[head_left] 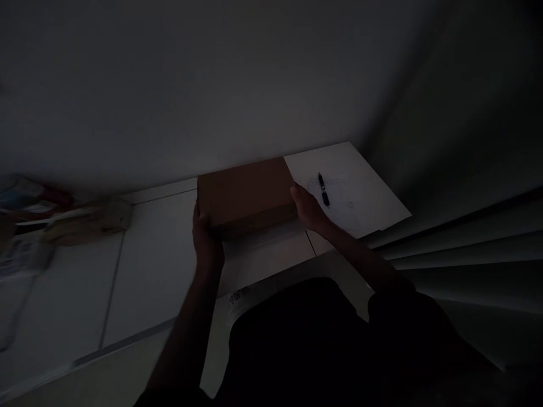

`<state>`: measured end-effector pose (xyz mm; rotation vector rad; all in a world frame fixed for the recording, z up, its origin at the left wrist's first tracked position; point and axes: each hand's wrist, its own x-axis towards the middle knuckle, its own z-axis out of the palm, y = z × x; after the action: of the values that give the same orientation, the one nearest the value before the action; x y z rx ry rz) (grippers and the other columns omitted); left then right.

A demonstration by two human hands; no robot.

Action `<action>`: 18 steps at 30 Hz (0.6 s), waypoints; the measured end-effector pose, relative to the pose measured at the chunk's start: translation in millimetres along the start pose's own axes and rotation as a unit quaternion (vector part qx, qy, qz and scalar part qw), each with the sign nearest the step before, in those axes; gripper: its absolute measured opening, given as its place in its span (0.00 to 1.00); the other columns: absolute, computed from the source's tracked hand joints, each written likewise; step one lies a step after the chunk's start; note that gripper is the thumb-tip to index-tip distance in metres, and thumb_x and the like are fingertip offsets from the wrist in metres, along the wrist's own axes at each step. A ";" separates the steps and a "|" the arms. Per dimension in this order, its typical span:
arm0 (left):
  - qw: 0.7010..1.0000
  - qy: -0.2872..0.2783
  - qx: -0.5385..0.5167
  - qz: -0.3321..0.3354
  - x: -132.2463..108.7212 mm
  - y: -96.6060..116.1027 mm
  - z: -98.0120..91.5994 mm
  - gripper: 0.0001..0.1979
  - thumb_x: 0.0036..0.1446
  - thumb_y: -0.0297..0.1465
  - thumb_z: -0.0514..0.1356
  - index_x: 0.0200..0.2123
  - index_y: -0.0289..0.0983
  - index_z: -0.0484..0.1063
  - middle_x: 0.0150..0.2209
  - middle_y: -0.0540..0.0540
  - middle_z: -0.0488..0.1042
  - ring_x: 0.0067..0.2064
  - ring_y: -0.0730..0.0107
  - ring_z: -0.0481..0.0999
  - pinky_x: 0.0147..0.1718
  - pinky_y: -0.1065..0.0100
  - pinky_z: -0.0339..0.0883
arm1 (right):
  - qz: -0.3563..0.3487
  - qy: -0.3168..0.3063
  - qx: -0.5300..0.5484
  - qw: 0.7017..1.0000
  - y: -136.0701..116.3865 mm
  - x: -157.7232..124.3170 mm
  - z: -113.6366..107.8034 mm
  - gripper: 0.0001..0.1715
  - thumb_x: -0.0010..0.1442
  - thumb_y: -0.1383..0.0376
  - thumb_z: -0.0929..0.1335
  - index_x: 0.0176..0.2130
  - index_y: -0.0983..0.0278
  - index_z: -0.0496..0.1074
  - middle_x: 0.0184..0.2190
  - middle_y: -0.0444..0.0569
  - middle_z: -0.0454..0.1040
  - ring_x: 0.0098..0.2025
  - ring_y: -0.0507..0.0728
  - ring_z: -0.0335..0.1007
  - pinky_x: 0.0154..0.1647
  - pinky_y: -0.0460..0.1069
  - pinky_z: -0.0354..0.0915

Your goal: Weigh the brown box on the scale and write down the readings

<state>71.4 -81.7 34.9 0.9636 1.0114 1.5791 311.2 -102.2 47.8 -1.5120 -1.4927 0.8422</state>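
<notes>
A brown cardboard box (248,192) is held level between my two hands, over or on the white table (156,237); whether its underside touches cannot be made out. My left hand (206,240) is closed on the box's left end, thumb at the near corner. On the right end, my right hand (307,206) grips with its thumb on the top edge, its other fingers mostly hidden. Just right of that hand, a black pen (323,189) lies on a sheet of paper (341,206) with faint marks.
At the far left of the table sit a crumpled tan bag (89,220) and blurred red and blue packages (34,198). A plain wall (212,85) rises behind the table. Pale curtain-like folds (462,249) hang close on the right. The room is dim.
</notes>
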 end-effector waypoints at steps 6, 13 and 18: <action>1.000 -0.005 -0.009 -0.005 -0.3 -0.8 -0.1 0.30 0.55 0.37 0.58 0.61 0.41 0.70 0.62 0.46 0.72 0.63 0.58 0.70 0.63 0.64 0.64 | -0.011 -0.009 0.002 1.000 -2.3 -1.5 -1.4 0.50 0.67 0.35 0.49 0.70 0.62 0.61 0.67 0.54 0.65 0.70 0.65 0.59 0.73 0.62 0.56; 1.000 0.005 -0.003 0.001 -0.6 -0.7 0.2 0.30 0.53 0.39 0.60 0.60 0.40 0.72 0.61 0.45 0.73 0.64 0.55 0.69 0.63 0.61 0.64 | -0.017 -0.009 0.004 1.000 -2.4 -3.7 -2.0 0.49 0.68 0.36 0.48 0.70 0.62 0.60 0.67 0.54 0.65 0.70 0.66 0.59 0.72 0.62 0.59; 0.999 0.004 0.036 0.017 1.2 -5.7 -5.7 0.28 0.54 0.42 0.59 0.59 0.43 0.72 0.62 0.47 0.72 0.67 0.54 0.66 0.67 0.58 0.61 | -0.007 -0.005 -0.004 1.000 -0.6 -3.9 -2.5 0.50 0.67 0.34 0.49 0.69 0.61 0.62 0.66 0.54 0.66 0.68 0.67 0.61 0.72 0.64 0.57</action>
<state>67.6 -80.4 27.8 1.0284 1.0682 1.5840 312.9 -106.4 49.0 -1.5037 -1.5141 0.8376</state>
